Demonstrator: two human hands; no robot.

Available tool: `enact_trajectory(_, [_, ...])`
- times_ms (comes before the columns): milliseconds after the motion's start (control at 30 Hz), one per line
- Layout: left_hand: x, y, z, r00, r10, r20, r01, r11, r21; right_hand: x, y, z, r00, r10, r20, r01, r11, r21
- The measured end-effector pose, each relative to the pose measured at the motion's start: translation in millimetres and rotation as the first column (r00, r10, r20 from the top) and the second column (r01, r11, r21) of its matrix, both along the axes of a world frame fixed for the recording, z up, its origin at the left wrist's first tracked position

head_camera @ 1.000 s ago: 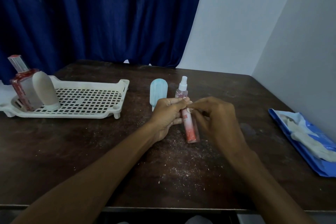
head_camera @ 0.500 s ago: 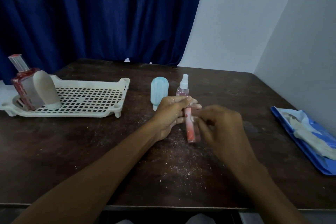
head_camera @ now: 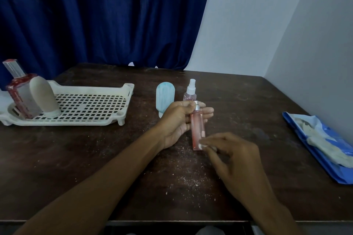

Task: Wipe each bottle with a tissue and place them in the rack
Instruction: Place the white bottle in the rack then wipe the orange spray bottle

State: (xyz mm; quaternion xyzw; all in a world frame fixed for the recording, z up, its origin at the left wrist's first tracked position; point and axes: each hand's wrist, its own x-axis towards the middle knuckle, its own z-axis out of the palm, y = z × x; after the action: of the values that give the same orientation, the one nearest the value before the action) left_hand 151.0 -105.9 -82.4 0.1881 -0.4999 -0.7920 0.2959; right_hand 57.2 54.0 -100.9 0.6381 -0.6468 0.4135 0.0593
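Fingers (head_camera: 208, 110) of the left hand (head_camera: 176, 120): curled round the upper part of a slim pink bottle (head_camera: 198, 129). The fingertips show past its right side and the thumb lies near its silver collar.
Fingers (head_camera: 210, 142) of the right hand (head_camera: 235, 160): drawn together in a pinch on a small white wad of tissue (head_camera: 202, 146), held against the lower right edge of the same bottle.
Slim pink bottle: near the middle of the table (head_camera: 95, 158), collar end away from the person and base end nearest. Whether the base touches the tabletop cannot be told.
Spray bottle (head_camera: 191, 89): clear with a white nozzle, upright on the table just behind the left hand, its lower part hidden by the fingers.
Pale blue tube (head_camera: 165, 97): upright on its cap, just left of the spray bottle, close to the left hand.
Rack (head_camera: 86, 105): white plastic with a slotted floor, on the left side of the table, well apart from the hands.
In the rack: a red-trimmed bottle (head_camera: 19, 97) with a ribbed clear cap and a beige tube (head_camera: 44, 99) standing on its cap, side by side at the rack's left end.
Packet (head_camera: 313, 150): blue, lying open at the right edge of the table with white tissues on it.
Tabletop: dark wood, scattered with pale specks, thickest below the hands.
Background: a deep blue curtain (head_camera: 95, 15) behind the table and a pale wall (head_camera: 267, 25) to the right.
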Motion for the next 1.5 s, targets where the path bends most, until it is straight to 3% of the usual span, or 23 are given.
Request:
enact_trajectory(267, [-1,6,1,0.997,-0.066,-0.043,0.067,0.998,0.022,-3,-22,17,0.997,-0.060,-0.045,0.056,0.995,-0.084])
enact_trajectory(567, [-3,3,-2,0.998,-0.018,-0.067,0.020,0.999,0.035,-3,-49,29,0.984,-0.095,-0.150,0.073,0.986,-0.148])
enact_trajectory(900, [-6,2,-3,0.994,-0.034,-0.101,0.037,0.999,0.031,7,-3,2,1.000,-0.026,0.016,0.026,0.999,-0.028])
enact_trajectory(1133, [-4,8,-1,0.990,-0.083,-0.113,0.087,0.996,0.032,-1,-32,29,0.996,-0.077,-0.050,0.070,0.990,-0.121])
enact_trajectory(1500, [-5,5,-7,0.998,0.004,0.070,0.010,0.981,-0.196,-9,-35,31,0.986,-0.129,-0.109,0.107,0.977,-0.183])
